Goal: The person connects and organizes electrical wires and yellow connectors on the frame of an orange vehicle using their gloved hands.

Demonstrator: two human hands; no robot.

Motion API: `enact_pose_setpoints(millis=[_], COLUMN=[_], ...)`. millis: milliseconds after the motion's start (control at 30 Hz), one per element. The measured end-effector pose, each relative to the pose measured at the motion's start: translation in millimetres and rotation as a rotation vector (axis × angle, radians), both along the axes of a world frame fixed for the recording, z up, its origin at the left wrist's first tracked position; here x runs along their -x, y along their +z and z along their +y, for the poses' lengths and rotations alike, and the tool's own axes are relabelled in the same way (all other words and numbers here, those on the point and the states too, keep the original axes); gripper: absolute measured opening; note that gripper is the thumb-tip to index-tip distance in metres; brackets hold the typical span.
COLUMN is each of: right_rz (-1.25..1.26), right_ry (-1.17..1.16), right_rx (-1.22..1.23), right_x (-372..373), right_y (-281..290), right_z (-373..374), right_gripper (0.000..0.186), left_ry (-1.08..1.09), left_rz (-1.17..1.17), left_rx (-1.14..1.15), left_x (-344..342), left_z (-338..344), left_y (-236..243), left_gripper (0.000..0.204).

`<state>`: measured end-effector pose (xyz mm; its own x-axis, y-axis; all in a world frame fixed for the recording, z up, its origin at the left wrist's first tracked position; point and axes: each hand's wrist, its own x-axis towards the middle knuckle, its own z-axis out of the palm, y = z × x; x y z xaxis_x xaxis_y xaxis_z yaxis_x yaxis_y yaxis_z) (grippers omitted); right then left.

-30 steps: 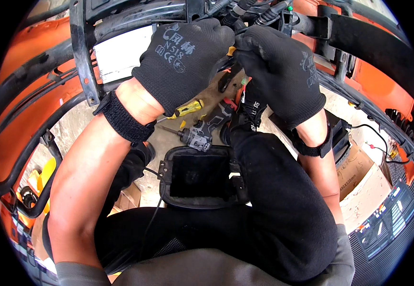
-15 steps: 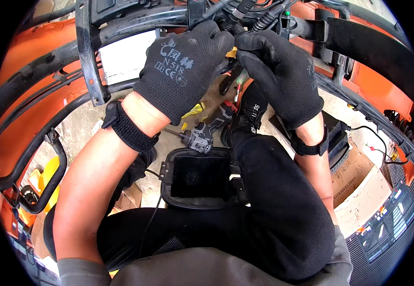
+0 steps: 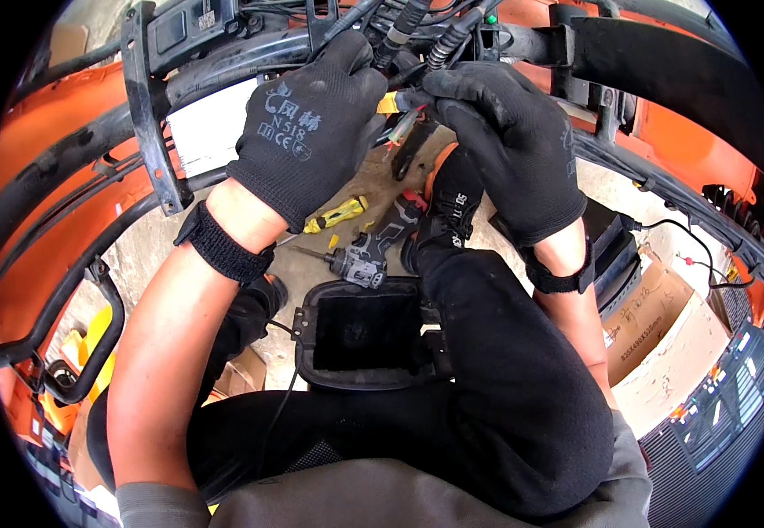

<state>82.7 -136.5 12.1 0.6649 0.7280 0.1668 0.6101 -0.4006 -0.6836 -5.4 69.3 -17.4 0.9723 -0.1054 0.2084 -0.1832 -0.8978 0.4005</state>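
Both my hands, in black gloves, are up at a bundle of black cables on the vehicle frame. My left hand has its fingers curled just left of a yellow connector piece; what they hold is hidden. My right hand is closed at the dark end beside that yellow piece, its fingertips and what they grip partly hidden. Thin wires with red and green bits hang below. On the floor lie a yellow-handled screwdriver and a grey and red power drill.
Black tubular frame bars and orange body panels curve around me. A black open box sits between my legs. An open cardboard box and a dark panel are at right, a white plate at upper left.
Both hands have shifted left in the view, drawing slightly apart, so more of the yellow piece and the cable fittings shows. The surrounding frame has shifted a little too.
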Motion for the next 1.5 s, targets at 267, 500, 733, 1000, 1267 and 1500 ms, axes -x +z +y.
enact_pose_setpoints(millis=[267, 500, 733, 1000, 1267, 1500], right_rz=[-0.163, -0.296, -0.270, 0.307, 0.689, 1.120], right_ry=[0.039, -0.011, -0.118, -0.038, 0.027, -0.118], right_rx=[0.149, 0.229, 0.167, -0.136, 0.187, -0.127], right_x=[-2.1, 4.2, 12.4, 23.5, 41.6, 43.9], right_y=[4.0, -0.8, -9.7, 10.7, -44.3, -60.9], right_z=[9.9, 16.1, 16.8, -14.5, -33.8, -27.4], right_gripper=[0.013, 0.016, 0.018, 0.012, 0.021, 0.039], left_ry=[-0.057, -0.076, 0.006, 0.049, 0.046, 0.317], left_rz=[-0.039, -0.055, -0.078, -0.092, -0.100, -0.015], left_rx=[0.050, 0.118, 0.110, 0.165, 0.309, 0.570], left_x=[0.2, -0.7, 0.1, 2.1, 2.5, 22.4], left_z=[6.3, 8.5, -0.9, -2.9, -2.6, -19.8], left_y=[-3.2, -7.7, -8.4, -7.3, 6.5, 18.9], left_gripper=[0.021, 0.021, 0.025, 0.028, 0.017, 0.016])
